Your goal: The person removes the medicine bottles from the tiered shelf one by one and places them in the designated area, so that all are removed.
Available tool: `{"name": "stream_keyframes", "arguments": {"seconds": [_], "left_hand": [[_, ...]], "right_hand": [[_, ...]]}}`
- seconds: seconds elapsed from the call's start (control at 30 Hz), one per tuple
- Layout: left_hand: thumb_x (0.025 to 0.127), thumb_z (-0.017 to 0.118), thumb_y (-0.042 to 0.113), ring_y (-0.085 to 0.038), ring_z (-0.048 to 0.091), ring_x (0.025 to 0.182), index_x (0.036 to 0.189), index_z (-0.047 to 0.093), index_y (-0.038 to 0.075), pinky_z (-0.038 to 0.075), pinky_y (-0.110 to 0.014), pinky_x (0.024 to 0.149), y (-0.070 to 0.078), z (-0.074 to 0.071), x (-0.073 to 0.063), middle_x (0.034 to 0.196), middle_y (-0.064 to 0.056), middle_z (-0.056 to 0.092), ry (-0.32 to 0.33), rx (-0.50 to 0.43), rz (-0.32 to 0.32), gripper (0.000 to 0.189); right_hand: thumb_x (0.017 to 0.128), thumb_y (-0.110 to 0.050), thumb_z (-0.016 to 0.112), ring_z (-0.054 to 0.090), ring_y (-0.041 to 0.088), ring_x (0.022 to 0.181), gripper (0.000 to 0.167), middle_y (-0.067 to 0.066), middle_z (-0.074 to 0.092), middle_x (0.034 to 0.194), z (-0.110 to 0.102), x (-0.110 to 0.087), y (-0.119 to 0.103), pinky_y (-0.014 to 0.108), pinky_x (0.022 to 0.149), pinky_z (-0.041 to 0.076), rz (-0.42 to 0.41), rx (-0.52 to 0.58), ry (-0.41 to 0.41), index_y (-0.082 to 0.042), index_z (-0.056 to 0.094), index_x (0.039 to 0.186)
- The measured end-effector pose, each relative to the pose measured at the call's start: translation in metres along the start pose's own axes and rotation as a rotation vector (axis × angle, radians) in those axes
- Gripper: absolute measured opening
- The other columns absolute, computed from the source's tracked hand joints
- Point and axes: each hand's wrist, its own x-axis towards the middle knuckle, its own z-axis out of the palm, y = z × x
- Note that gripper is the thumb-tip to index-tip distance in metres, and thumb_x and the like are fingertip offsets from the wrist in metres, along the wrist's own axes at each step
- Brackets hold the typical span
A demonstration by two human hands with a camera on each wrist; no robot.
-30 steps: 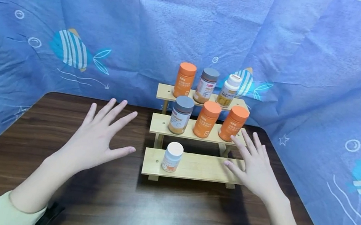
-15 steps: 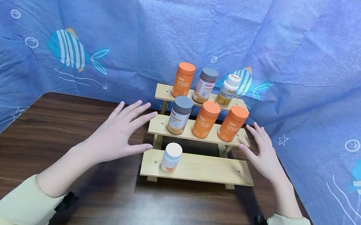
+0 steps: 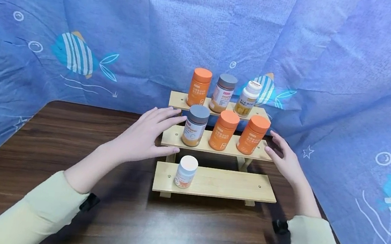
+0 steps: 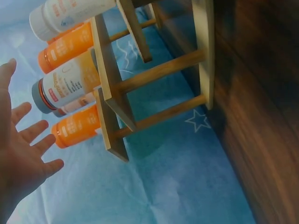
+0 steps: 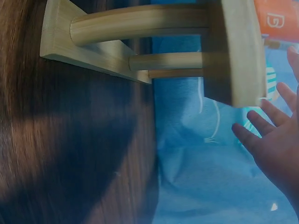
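Note:
A three-tier wooden rack (image 3: 224,184) stands on the table, bearing pill bottles. My left hand (image 3: 144,137) is at its left side, fingers extended, the fingertips beside the grey-capped bottle (image 3: 194,132) on the middle tier. My right hand (image 3: 288,164) is by the right end of that tier, fingers spread and nearest the right orange bottle (image 3: 251,138). Another orange bottle (image 3: 222,134) stands between these two. One white bottle (image 3: 185,174) sits at the left of the lowest tier. Both wrist views show the palms holding nothing, fingers apart.
On the top tier are an orange bottle (image 3: 199,89), a grey-capped bottle (image 3: 222,94) and a white-capped bottle (image 3: 246,100). A blue fish-print cloth (image 3: 161,42) hangs behind and along both sides of the dark wooden table (image 3: 121,220).
My left hand has moved right and inward to the rack's left side. The right hand has drawn slightly outward from in front of the rack to its right end. The bottles stay put.

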Motion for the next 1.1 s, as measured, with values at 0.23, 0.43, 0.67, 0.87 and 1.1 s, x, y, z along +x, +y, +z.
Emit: {"name": "stream_keyframes", "arguments": {"seconds": [0.23, 0.43, 0.67, 0.87, 1.1], "left_hand": [[0.084, 0.066, 0.049, -0.028, 0.029, 0.138, 0.145, 0.038, 0.022, 0.017, -0.056, 0.112, -0.009, -0.001, 0.022, 0.148, -0.005, 0.036, 0.050, -0.012, 0.013, 0.072], [0.087, 0.064, 0.045, -0.027, 0.025, 0.141, 0.144, 0.039, 0.022, 0.017, -0.055, 0.113, -0.019, -0.003, 0.039, 0.150, -0.005, 0.033, 0.050, -0.015, -0.010, 0.067], [0.091, 0.059, 0.045, -0.026, 0.021, 0.142, 0.145, 0.037, 0.022, 0.016, -0.056, 0.112, -0.027, -0.006, 0.062, 0.152, -0.004, 0.030, 0.062, -0.035, -0.059, 0.063], [0.091, 0.061, 0.034, -0.026, 0.024, 0.141, 0.143, 0.041, 0.020, 0.018, -0.057, 0.112, -0.035, -0.004, 0.082, 0.151, -0.005, 0.033, 0.115, -0.097, -0.108, 0.058], [0.093, 0.059, 0.031, -0.027, 0.024, 0.140, 0.143, 0.040, 0.018, 0.020, -0.056, 0.111, -0.045, 0.001, 0.102, 0.151, -0.005, 0.032, 0.134, -0.128, -0.156, 0.055]], "right_hand": [[0.097, -0.016, 0.054, 0.036, 0.038, 0.132, 0.056, 0.021, 0.034, 0.148, 0.006, 0.009, 0.014, 0.012, 0.092, 0.041, 0.013, 0.198, -0.080, -0.005, 0.030, 0.147], [0.095, -0.021, 0.057, 0.047, 0.009, 0.120, 0.053, 0.014, 0.040, 0.145, 0.010, 0.009, 0.023, 0.011, 0.085, 0.043, 0.057, 0.246, -0.099, -0.014, 0.038, 0.144], [0.095, -0.022, 0.058, 0.049, -0.002, 0.111, 0.051, 0.008, 0.043, 0.142, 0.013, 0.004, 0.034, 0.014, 0.083, 0.044, 0.076, 0.281, -0.088, -0.014, 0.042, 0.142], [0.096, -0.021, 0.056, 0.038, 0.001, 0.126, 0.049, 0.003, 0.038, 0.148, 0.017, 0.002, 0.035, 0.011, 0.089, 0.039, 0.122, 0.331, -0.080, -0.013, 0.043, 0.142], [0.096, -0.015, 0.054, 0.038, 0.000, 0.124, 0.049, 0.010, 0.036, 0.149, 0.018, -0.001, 0.018, 0.012, 0.086, 0.040, 0.086, 0.376, -0.061, -0.003, 0.041, 0.142]]}}
